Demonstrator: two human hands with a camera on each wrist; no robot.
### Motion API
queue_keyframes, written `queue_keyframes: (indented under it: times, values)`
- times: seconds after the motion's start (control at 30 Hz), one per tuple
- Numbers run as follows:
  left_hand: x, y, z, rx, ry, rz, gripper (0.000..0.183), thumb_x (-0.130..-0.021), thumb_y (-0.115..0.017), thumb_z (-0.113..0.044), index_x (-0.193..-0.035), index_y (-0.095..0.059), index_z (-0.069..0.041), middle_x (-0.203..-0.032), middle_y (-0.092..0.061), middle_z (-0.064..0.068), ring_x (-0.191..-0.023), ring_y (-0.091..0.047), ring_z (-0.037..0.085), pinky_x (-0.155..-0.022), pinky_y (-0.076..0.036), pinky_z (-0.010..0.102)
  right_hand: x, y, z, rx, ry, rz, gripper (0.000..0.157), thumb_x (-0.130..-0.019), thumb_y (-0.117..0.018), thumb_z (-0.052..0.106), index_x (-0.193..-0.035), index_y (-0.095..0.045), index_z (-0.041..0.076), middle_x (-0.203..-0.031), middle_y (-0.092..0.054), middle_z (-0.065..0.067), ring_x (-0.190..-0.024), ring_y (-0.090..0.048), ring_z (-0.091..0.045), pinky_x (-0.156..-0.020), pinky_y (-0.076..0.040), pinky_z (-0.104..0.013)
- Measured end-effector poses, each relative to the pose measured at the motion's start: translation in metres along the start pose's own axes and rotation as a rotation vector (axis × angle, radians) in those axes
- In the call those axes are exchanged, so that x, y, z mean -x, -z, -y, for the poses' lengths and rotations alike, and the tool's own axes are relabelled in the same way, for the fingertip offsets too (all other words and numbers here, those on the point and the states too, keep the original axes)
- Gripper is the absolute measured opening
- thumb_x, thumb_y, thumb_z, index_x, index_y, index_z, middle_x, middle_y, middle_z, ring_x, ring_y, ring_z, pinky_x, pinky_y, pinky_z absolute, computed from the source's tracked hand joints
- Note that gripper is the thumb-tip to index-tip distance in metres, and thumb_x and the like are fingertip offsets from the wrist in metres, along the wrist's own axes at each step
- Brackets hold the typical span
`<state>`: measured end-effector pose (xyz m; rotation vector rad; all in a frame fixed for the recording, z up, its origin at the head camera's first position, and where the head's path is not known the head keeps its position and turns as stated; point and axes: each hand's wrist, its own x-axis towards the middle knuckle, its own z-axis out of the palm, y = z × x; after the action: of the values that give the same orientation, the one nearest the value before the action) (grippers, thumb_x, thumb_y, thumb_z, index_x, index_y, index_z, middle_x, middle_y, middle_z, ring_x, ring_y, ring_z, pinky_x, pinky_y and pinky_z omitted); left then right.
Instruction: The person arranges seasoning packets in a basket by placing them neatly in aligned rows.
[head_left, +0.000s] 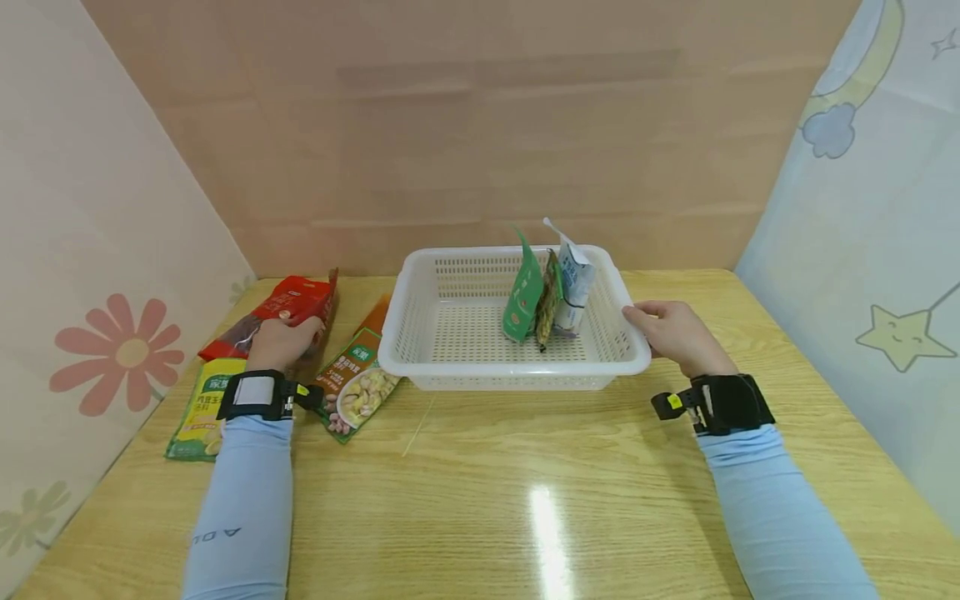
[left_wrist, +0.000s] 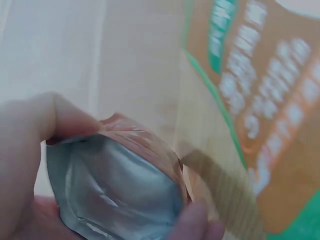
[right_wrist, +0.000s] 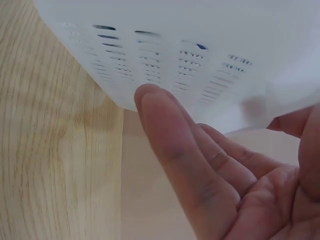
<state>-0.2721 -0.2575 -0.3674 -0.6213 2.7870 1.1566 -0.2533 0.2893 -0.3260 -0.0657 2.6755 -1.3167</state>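
My left hand (head_left: pixel 281 342) grips the end of a red food pouch (head_left: pixel 294 292) at the table's far left. In the left wrist view, thumb and fingers pinch the folded edge around the pouch's silvery end (left_wrist: pixel 120 185). A white plastic basket (head_left: pixel 510 369) with slotted walls stands at the middle back. My right hand (head_left: pixel 678 333) holds its right rim, thumb over the top and fingers (right_wrist: pixel 170 135) against the outside wall. Inside the basket, on the right side, stand a green packet (head_left: pixel 523 296), a dark patterned packet (head_left: pixel 550 300) and a white-and-blue packet (head_left: pixel 576 283).
A yellow seasoning packet (head_left: pixel 198 417) lies under my left wrist. Between that wrist and the basket lies a brown and green packet (head_left: pixel 360 375), close by the basket's left side. Paper-like walls stand behind the wooden table (head_left: pixel 480 483) and at both sides.
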Motion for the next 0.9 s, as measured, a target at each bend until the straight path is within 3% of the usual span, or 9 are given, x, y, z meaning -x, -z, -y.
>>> queue_keyframes:
  times: [0.13,0.27,0.43,0.53,0.7,0.8,0.9]
  values:
    - [0.0,0.005,-0.002,0.263,0.031,-0.009,0.077,-0.093,-0.05,-0.056,-0.147,-0.044,-0.001,-0.144,-0.041,0.024,-0.105,-0.059,0.031,-0.086,-0.056,0.04,0.0,0.001,0.001,0.015,0.002,-0.004,0.063,-0.104,-0.048,0.042,-0.142,-0.045,-0.008,-0.125,-0.059,-0.027,-0.096,-0.065,-0.028,-0.079,-0.058,-0.039]
    - [0.006,0.01,-0.016,0.544,-0.006,-0.045,0.071,-0.095,-0.055,-0.049,-0.148,-0.043,-0.002,-0.14,-0.044,0.018,-0.087,-0.066,0.018,-0.077,-0.058,0.034,0.001,0.004,0.001,0.018,0.0,-0.024,0.063,-0.104,-0.048,0.042,-0.143,-0.045,-0.007,-0.126,-0.058,-0.028,-0.096,-0.067,-0.028,-0.079,-0.058,-0.037]
    - [0.022,0.018,-0.04,0.796,-0.094,-0.067,0.067,-0.097,-0.059,-0.043,-0.151,-0.04,-0.007,-0.141,-0.043,0.014,-0.103,-0.057,0.02,-0.077,-0.058,0.029,0.007,0.01,0.004,-0.008,0.017,-0.091,0.065,-0.103,-0.046,0.046,-0.146,-0.043,-0.004,-0.129,-0.056,-0.028,-0.105,-0.065,-0.037,-0.082,-0.058,-0.038]
    - [0.035,0.02,-0.053,0.891,-0.187,-0.052,0.064,-0.098,-0.059,-0.039,-0.15,-0.042,-0.007,-0.14,-0.042,0.013,-0.109,-0.054,0.025,-0.079,-0.057,0.029,0.014,0.014,0.008,0.017,0.059,-0.231,0.063,-0.102,-0.046,0.047,-0.144,-0.048,0.0,-0.129,-0.058,-0.024,-0.108,-0.062,-0.036,-0.079,-0.056,-0.029]
    - [0.055,0.018,-0.073,0.996,-0.339,0.011,0.06,-0.1,-0.06,-0.031,-0.149,-0.041,-0.003,-0.138,-0.041,0.015,-0.11,-0.053,0.028,-0.082,-0.057,0.032,0.027,0.014,0.026,-0.01,0.156,-0.465,0.049,-0.102,-0.049,0.04,-0.134,-0.061,0.005,-0.121,-0.065,-0.017,-0.096,-0.063,-0.017,-0.073,-0.05,-0.016]
    - [0.068,0.013,-0.085,1.031,-0.404,0.051,0.058,-0.101,-0.059,-0.027,-0.149,-0.04,-0.002,-0.137,-0.042,0.016,-0.11,-0.052,0.027,-0.083,-0.057,0.032,0.032,0.01,0.04,-0.097,0.23,-0.481,0.041,-0.102,-0.052,0.033,-0.129,-0.064,0.005,-0.116,-0.067,-0.015,-0.089,-0.065,-0.01,-0.075,-0.053,-0.016]
    - [0.081,0.006,-0.096,1.057,-0.456,0.107,0.056,-0.101,-0.058,-0.026,-0.148,-0.041,-0.001,-0.134,-0.044,0.016,-0.107,-0.054,0.027,-0.084,-0.057,0.032,0.038,0.002,0.053,-0.172,0.292,-0.425,0.037,-0.102,-0.055,0.028,-0.127,-0.065,0.003,-0.111,-0.069,-0.014,-0.086,-0.067,-0.015,-0.076,-0.055,-0.019]
